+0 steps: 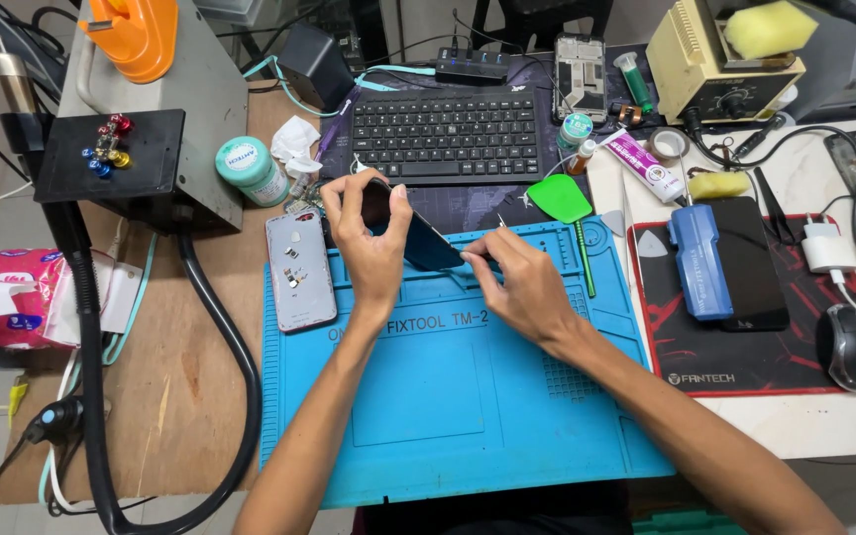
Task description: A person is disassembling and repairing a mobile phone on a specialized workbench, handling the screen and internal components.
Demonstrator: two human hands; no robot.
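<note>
- Left hand [369, 238] gripped a glossy dark phone [418, 238], tilted above the ribbed blue silicone mat [448, 396].
- Right hand [522, 282] pinched the phone's lower edge.
- Flat silver back cover [300, 269] lay beside.

One camera only, worn on the person's head — it looks steeply down and forward over the workbench, close enough that both forearms run in from the bottom edge. The blue repair mat [448, 396] fills the middle; the keyboard [445, 134] sits at the far side.

Dark phone [418, 238] between left hand [369, 243] and right hand [517, 282], above blue mat [448, 396].
</note>
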